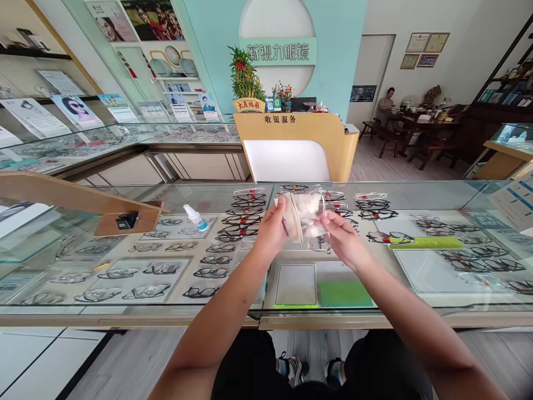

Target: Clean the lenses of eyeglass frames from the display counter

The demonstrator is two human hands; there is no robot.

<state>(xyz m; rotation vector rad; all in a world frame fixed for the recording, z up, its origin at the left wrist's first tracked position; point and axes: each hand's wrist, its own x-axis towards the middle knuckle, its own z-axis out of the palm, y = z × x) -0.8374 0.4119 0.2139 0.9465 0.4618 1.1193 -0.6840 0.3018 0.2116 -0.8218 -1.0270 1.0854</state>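
My left hand (271,229) is closed on a beige cleaning cloth (296,216), held against a pair of clear-framed glasses (317,222). My right hand (342,238) pinches those glasses from the right side. Both hands hover just above the glass top of a display counter (375,311). Under the glass lie rows of dark spectacle frames (239,219).
A small spray bottle (195,217) lies on the glass to the left. A wooden stand (104,208) with a black device sits at the far left. A cashier desk (291,141) with plants stands behind. A person sits at a dark table (412,125) at the back right.
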